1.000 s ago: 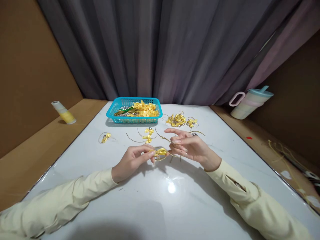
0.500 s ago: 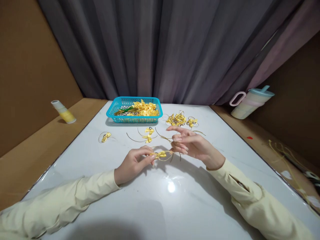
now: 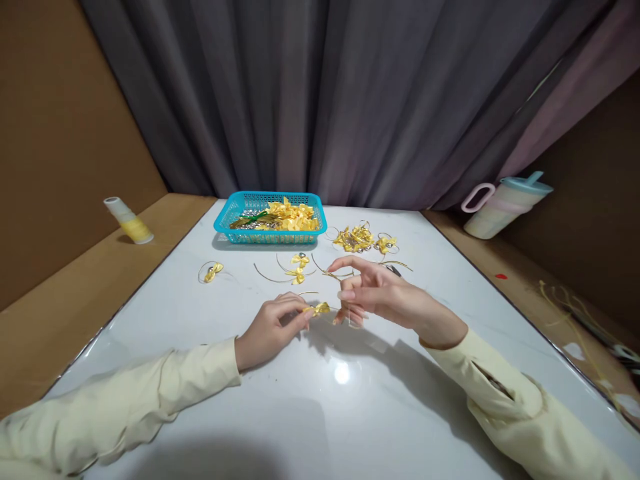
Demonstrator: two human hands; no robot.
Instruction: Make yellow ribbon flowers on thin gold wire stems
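My left hand (image 3: 275,327) pinches a small yellow ribbon bow (image 3: 319,309) between thumb and fingers, above the white table. From the bow a thin gold cord (image 3: 331,320) runs to my right hand (image 3: 383,293). The right thumb presses against the curled fingers on that cord, while the index finger is stretched out to the left. Beyond the hands, two more yellow bows (image 3: 299,273) lie among loose lengths of cord (image 3: 267,275). A looped bow (image 3: 213,272) rests farther left. Exactly how the right fingertips grip the cord is hard to make out.
A blue basket (image 3: 270,237) at the back holds yellow bows and silvery pieces. To its right lies a pile of corded bows (image 3: 354,238). A yellow thread spool (image 3: 131,223) stands left, a lidded cup (image 3: 503,210) right. Cords (image 3: 575,313) lie near the right edge.
My right hand has turned slightly and its fingers have curled in more around the cord. The cord loop beside the bow looks smaller. My left hand keeps hold of the bow.
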